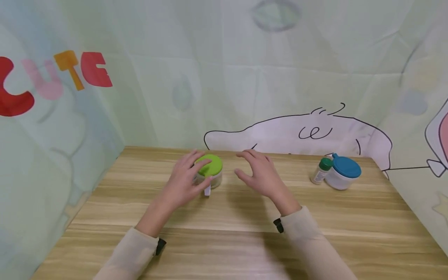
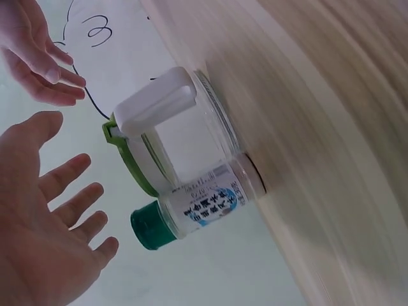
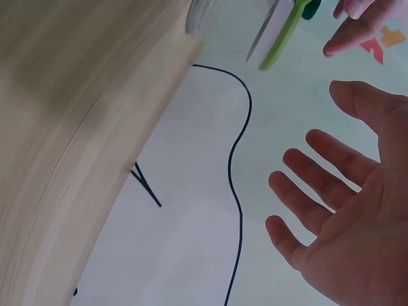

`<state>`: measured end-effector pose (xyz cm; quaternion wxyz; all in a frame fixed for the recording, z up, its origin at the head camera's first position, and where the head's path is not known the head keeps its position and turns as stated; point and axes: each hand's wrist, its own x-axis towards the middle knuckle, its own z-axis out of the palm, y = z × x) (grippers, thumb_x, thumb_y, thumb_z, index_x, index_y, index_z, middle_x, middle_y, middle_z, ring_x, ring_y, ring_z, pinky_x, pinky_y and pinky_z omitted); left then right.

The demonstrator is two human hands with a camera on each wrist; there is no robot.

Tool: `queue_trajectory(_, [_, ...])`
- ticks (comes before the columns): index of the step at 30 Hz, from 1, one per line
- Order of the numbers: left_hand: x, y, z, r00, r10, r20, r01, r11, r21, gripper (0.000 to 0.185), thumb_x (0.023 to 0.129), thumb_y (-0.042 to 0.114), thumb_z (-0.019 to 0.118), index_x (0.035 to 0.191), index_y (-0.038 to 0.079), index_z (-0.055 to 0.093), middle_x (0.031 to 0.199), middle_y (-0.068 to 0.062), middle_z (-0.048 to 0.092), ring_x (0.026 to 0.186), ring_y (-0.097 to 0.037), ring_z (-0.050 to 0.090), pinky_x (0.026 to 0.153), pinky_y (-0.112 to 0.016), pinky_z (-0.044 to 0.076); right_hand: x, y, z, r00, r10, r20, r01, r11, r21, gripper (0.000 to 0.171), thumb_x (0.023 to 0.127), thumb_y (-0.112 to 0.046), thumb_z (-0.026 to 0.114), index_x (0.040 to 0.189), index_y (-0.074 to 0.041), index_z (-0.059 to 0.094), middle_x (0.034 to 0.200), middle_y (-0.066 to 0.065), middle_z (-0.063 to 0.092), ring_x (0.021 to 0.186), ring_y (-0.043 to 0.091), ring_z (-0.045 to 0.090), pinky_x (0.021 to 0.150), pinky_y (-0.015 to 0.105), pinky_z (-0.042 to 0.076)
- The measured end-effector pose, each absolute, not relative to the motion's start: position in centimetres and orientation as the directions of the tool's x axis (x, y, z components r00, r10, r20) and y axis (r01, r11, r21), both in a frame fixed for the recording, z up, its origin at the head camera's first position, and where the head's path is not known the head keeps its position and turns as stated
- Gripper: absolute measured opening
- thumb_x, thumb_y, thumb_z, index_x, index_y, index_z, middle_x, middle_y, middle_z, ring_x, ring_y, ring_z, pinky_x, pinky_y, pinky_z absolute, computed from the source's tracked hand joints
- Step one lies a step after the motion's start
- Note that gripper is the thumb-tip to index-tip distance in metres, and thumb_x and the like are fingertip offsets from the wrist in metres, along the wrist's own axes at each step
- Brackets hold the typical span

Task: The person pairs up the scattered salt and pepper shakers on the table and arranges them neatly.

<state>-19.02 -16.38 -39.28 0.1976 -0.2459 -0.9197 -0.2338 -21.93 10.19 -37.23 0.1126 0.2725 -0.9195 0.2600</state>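
Green-lidded jar point(image 1: 215, 169) stands on the bench point(image 1: 217, 219), partly hidden behind the left hand point(image 1: 184, 181), fingers spread and free; right hand point(image 1: 260, 175), equally loose, hovers nearby! Left-wrist view catches a shaker point(image 2: 207, 201) beside it; right-wrist view crops the jar. Blue-lidded pot point(image 1: 343, 173) sits well apart.

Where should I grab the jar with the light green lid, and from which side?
Probably by its white handle, coming from the near side, since that is where it juts out from the jar in the head view. The left looks more awkward: a labelled bottle stands close beside the jar there.
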Motion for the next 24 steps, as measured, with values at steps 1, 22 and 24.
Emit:
queue_trajectory(1, [-19.0, -16.1, -39.3, -0.794, 0.368, 0.483, 0.553, 0.766, 0.326, 0.047, 0.097, 0.029, 0.077, 0.138, 0.006, 0.068, 0.156, -0.020, 0.054, 0.152, -0.046, 0.038, 0.121, -0.068, 0.029, -21.9, 10.5, -37.2, -0.830, -0.438, 0.347, -0.554, 0.721, -0.416, 0.051, 0.100, -0.032, 0.072, 0.144, -0.007, 0.063, 0.145, 0.012, 0.062, 0.138, 0.036, 0.056, 0.115, 0.067, 0.037])
queue_trajectory(22, [-19.1, -13.0, -39.7, -0.809, 0.427, 0.404, 0.562, 0.764, 0.317, 0.053, 0.099, 0.041, 0.073, 0.142, 0.010, 0.065, 0.157, -0.015, 0.054, 0.155, -0.041, 0.035, 0.125, -0.065, 0.024, -21.0, 18.8, -37.4, -0.907, -0.305, 0.289, -0.407, 0.811, -0.421, 0.048, 0.101, -0.026, 0.072, 0.144, -0.004, 0.062, 0.150, 0.018, 0.058, 0.142, 0.042, 0.049, 0.118, 0.068, 0.027])
queue_trajectory(24, [-19.1, -12.8, -39.7, -0.810, 0.426, 0.404, 0.561, 0.765, 0.318, 0.054, 0.099, 0.042, 0.073, 0.143, 0.011, 0.065, 0.158, -0.015, 0.053, 0.155, -0.041, 0.035, 0.126, -0.065, 0.024, -21.0, 19.6, -37.1, -0.910, -0.296, 0.290, -0.398, 0.819, -0.414, 0.048, 0.101, -0.025, 0.072, 0.143, -0.004, 0.061, 0.150, 0.019, 0.058, 0.141, 0.042, 0.049, 0.117, 0.068, 0.028])
